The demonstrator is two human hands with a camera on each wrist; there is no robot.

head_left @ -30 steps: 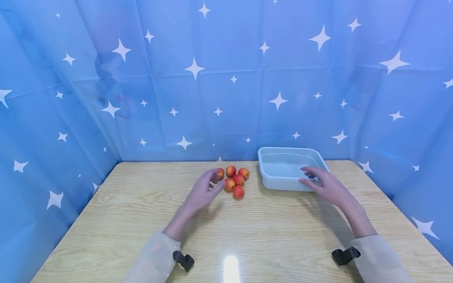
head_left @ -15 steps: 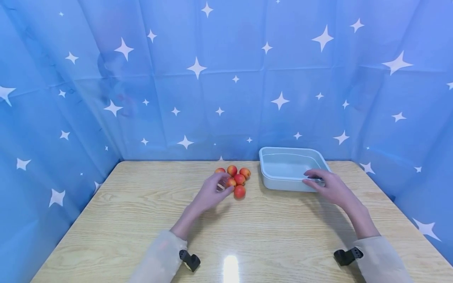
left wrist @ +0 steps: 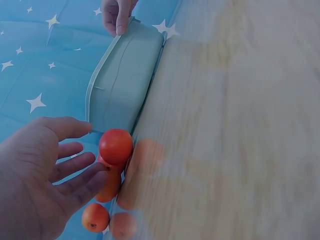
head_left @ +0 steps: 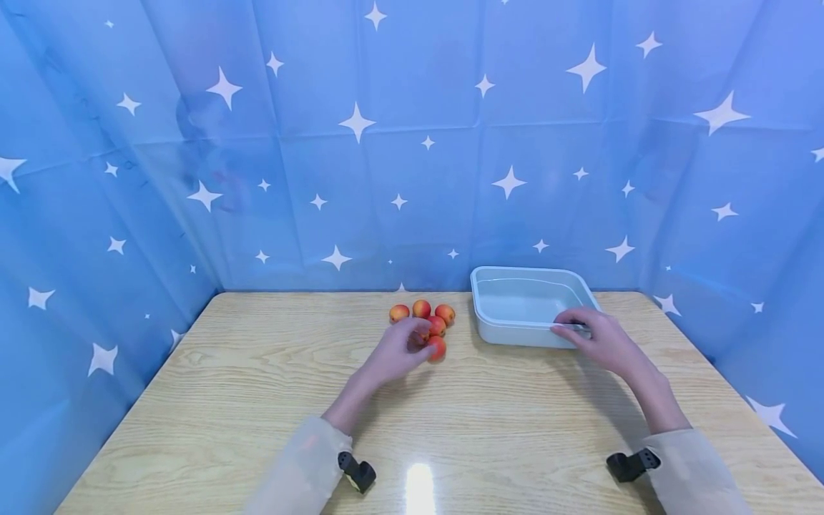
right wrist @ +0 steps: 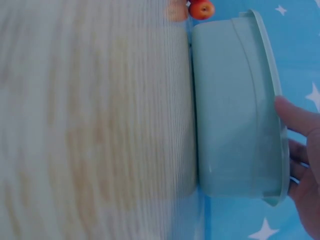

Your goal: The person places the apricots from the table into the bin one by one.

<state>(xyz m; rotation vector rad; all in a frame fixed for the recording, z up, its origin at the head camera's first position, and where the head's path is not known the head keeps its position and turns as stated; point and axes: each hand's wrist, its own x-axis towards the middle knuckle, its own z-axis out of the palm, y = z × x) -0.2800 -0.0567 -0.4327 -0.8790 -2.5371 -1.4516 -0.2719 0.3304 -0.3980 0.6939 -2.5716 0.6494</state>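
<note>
Several small red-and-yellow apples lie in a cluster at the back middle of the wooden table. My left hand is at the cluster's near left side and hides part of it. Its fingers are spread and loosely bent, the thumb close to the nearest apple, with nothing held. To the right of the apples stands a light blue plastic bin. At its near right corner my right hand grips the rim, thumb outside and fingers over the inner side.
The wooden table runs back to a blue curtain with white stars, which also hangs on both sides. Small black wrist cameras sit on both sleeves.
My left hand has moved right across the apples to the nearest one, uncovering the far left apple. My right hand has closed in slightly on the bin's rim. The bin stays in place.
</note>
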